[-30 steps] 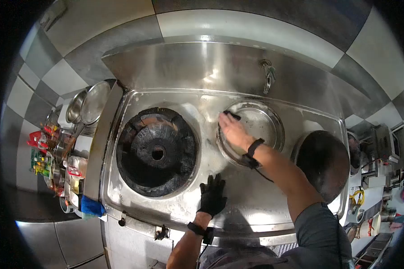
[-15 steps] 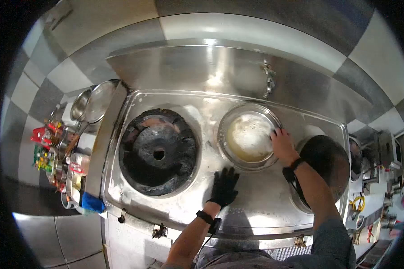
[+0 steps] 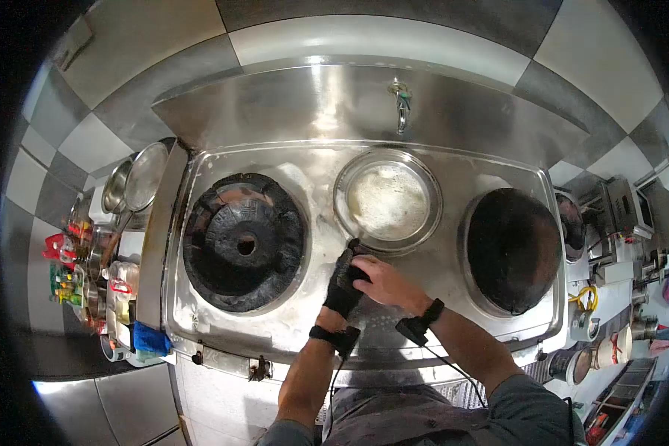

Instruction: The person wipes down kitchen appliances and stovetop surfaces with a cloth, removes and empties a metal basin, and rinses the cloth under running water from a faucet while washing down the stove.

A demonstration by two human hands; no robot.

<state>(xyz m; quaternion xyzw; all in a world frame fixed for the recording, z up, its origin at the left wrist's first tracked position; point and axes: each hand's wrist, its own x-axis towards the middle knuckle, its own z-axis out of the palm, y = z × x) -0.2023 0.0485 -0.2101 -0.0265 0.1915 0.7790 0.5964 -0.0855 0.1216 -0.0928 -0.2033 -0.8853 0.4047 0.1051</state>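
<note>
My left hand (image 3: pixel 342 286) wears a black glove and points up toward the round metal basin (image 3: pixel 340 212), just below its near rim. The left fingers look stretched out, partly covered by my other hand. My bare right hand (image 3: pixel 386 282) lies across from the right, its curled fingers on the black glove near the fingers. Foamy, cloudy water (image 3: pixel 390 199) fills the basin, which is set in the steel counter (image 3: pixel 438 297). Each wrist has a dark band with a small box and a cable.
A blackened burner ring (image 3: pixel 245 286) with a central hole sits on the left, and a dark wok (image 3: pixel 514 253) on the right. Behind the basin, a tap (image 3: pixel 402 111) juts from the steel backsplash. Strainers (image 3: pixel 147 176), seasonings and a blue cloth (image 3: pixel 152 338) line the left side.
My right hand has left the basin's right rim and come down-left onto the gloved left hand. The water surface now shows more foam and bubbles. The view has shifted slightly right.
</note>
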